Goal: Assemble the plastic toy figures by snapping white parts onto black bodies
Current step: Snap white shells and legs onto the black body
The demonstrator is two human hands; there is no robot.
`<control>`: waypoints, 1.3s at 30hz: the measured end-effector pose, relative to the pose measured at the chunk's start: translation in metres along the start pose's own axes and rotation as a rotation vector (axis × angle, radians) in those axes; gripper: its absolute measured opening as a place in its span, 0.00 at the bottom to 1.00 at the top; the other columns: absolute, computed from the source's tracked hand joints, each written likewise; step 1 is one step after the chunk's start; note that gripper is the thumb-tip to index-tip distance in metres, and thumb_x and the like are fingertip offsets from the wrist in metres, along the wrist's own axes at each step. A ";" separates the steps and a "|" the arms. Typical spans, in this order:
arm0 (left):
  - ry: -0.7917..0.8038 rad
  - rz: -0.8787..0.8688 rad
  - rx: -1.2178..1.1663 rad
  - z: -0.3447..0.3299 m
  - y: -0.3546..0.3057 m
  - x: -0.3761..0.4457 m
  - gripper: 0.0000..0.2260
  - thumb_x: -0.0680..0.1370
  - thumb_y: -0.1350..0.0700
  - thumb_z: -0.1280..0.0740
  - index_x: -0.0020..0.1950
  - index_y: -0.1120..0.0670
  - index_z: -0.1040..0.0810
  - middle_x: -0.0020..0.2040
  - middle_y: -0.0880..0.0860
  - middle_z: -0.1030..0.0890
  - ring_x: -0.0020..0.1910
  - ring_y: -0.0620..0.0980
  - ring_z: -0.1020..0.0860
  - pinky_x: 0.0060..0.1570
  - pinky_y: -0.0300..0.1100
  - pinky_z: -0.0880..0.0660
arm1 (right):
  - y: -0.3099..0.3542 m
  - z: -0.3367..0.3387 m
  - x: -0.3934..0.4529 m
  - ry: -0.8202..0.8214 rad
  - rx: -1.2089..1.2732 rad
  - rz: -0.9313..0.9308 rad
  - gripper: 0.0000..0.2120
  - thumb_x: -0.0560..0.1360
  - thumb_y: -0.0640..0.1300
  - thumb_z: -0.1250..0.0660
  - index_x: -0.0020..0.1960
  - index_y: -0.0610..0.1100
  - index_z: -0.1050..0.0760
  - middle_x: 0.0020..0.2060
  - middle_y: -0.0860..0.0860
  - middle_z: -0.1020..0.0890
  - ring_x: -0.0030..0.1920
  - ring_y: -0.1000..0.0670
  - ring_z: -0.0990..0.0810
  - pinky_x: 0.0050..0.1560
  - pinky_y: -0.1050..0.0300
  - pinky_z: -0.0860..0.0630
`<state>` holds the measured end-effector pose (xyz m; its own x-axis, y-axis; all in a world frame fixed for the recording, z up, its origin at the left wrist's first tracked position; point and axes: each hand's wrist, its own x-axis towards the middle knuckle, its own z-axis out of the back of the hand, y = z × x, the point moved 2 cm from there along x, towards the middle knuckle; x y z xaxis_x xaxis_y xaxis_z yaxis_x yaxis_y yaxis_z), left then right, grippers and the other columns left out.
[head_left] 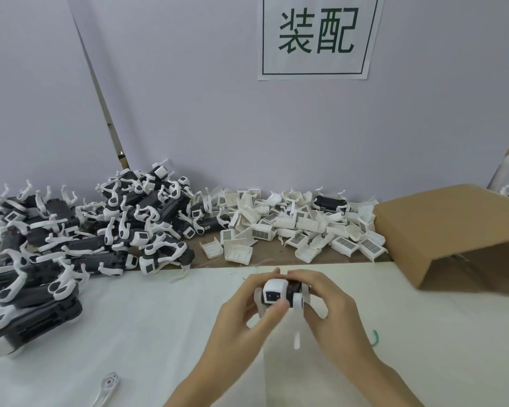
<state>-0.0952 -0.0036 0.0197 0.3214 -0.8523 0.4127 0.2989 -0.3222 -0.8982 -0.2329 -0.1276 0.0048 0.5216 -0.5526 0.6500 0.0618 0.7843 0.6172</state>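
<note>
Nearest the camera, a loose white plastic leg piece [108, 387] lies on the white foam sheet [147, 324] that covers the table. Just above the sheet, both hands grasp one small toy figure with a black body and a white square face cap [282, 292]: the left hand [241, 315] curls round its face end, thumb across the front, and the right hand [332, 309] wraps the rear, where a white leg hangs down. The figure looks light and stiff, its thin white legs the likeliest part to snap, so it is best held by the black trunk while the cap is pressed home. Further back on the left lies a heap of black-and-white assembled figures [80, 236]. Beyond, against the grey wall, lies a pile of white plastic shells [300, 230], beside a tilted brown cardboard box [453, 227].
</note>
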 end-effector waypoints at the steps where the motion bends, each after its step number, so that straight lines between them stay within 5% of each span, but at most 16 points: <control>1: -0.058 0.018 -0.032 0.001 0.000 0.001 0.12 0.80 0.45 0.30 0.63 0.40 0.17 0.52 0.43 0.13 0.51 0.40 0.16 0.52 0.30 0.24 | 0.001 0.001 0.000 -0.003 -0.034 0.034 0.28 0.72 0.28 0.25 0.64 0.54 0.21 0.60 0.61 0.18 0.62 0.54 0.19 0.62 0.61 0.24; 6: 0.024 0.150 -0.135 0.018 0.001 0.007 0.17 0.85 0.38 0.42 0.70 0.36 0.20 0.70 0.41 0.19 0.69 0.42 0.22 0.66 0.40 0.27 | 0.003 0.004 0.001 -0.092 -0.176 0.110 0.24 0.72 0.37 0.21 0.64 0.54 0.20 0.57 0.58 0.21 0.60 0.56 0.23 0.60 0.68 0.29; 11: -0.062 0.145 -0.049 0.022 0.007 0.008 0.16 0.75 0.39 0.28 0.62 0.38 0.18 0.60 0.47 0.14 0.60 0.46 0.16 0.58 0.35 0.23 | 0.009 0.005 0.001 -0.098 -0.296 0.177 0.25 0.70 0.40 0.19 0.63 0.56 0.18 0.56 0.55 0.25 0.57 0.51 0.24 0.60 0.65 0.29; 16: -0.066 0.174 -0.126 0.030 0.009 0.009 0.18 0.80 0.47 0.26 0.69 0.48 0.21 0.58 0.46 0.13 0.56 0.42 0.16 0.53 0.30 0.24 | 0.010 0.012 0.005 0.222 0.329 -0.336 0.33 0.75 0.54 0.24 0.76 0.63 0.33 0.66 0.59 0.21 0.68 0.58 0.23 0.66 0.65 0.29; 19: -0.007 0.169 -0.067 0.039 0.010 0.010 0.20 0.79 0.49 0.24 0.69 0.48 0.21 0.59 0.45 0.13 0.58 0.40 0.17 0.55 0.29 0.25 | 0.009 0.020 0.009 0.325 0.482 -0.382 0.24 0.77 0.47 0.26 0.70 0.60 0.25 0.61 0.56 0.16 0.66 0.56 0.20 0.59 0.66 0.25; 21: 0.080 0.133 0.062 0.047 0.013 0.011 0.26 0.74 0.49 0.20 0.70 0.47 0.22 0.62 0.44 0.14 0.63 0.43 0.17 0.61 0.32 0.24 | 0.009 0.026 0.011 0.336 0.478 -0.328 0.24 0.77 0.42 0.25 0.67 0.62 0.23 0.64 0.56 0.17 0.68 0.56 0.23 0.62 0.67 0.27; 24: 0.141 0.048 0.311 0.054 0.013 0.010 0.32 0.69 0.46 0.17 0.71 0.41 0.23 0.64 0.40 0.17 0.66 0.42 0.19 0.65 0.31 0.28 | 0.003 0.036 0.012 0.410 0.352 -0.286 0.30 0.73 0.46 0.20 0.70 0.61 0.27 0.68 0.56 0.21 0.71 0.56 0.25 0.67 0.65 0.28; 27: 0.154 -0.143 0.586 0.049 0.015 0.008 0.32 0.76 0.41 0.23 0.77 0.39 0.30 0.72 0.31 0.26 0.70 0.33 0.27 0.67 0.26 0.34 | -0.002 0.040 0.011 0.398 0.140 -0.272 0.33 0.70 0.54 0.20 0.71 0.62 0.29 0.69 0.63 0.24 0.71 0.59 0.27 0.67 0.65 0.29; 31: 0.146 -0.266 0.721 0.046 0.019 0.006 0.31 0.81 0.40 0.31 0.82 0.47 0.35 0.77 0.34 0.32 0.73 0.33 0.31 0.70 0.28 0.35 | -0.006 0.034 0.006 0.377 -0.079 -0.250 0.38 0.69 0.60 0.20 0.73 0.71 0.36 0.69 0.73 0.30 0.70 0.68 0.31 0.66 0.65 0.33; 35: 0.111 -0.269 0.655 0.049 0.018 0.008 0.30 0.80 0.42 0.29 0.80 0.48 0.31 0.74 0.35 0.28 0.72 0.37 0.27 0.68 0.29 0.33 | -0.007 0.028 0.005 0.404 -0.125 -0.228 0.38 0.73 0.57 0.22 0.74 0.74 0.39 0.69 0.76 0.32 0.70 0.72 0.34 0.65 0.74 0.37; 39: -0.018 -0.099 0.416 0.048 0.009 0.008 0.25 0.72 0.41 0.21 0.67 0.40 0.21 0.61 0.41 0.17 0.62 0.45 0.19 0.59 0.29 0.28 | -0.008 0.029 0.006 0.488 0.199 -0.357 0.29 0.79 0.49 0.27 0.76 0.63 0.33 0.68 0.66 0.23 0.69 0.61 0.24 0.67 0.65 0.28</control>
<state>-0.0473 0.0065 0.0218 0.2874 -0.8170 0.4999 0.6650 -0.2054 -0.7180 -0.2554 -0.1455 0.0167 0.8289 -0.5414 0.1409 0.1688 0.4822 0.8597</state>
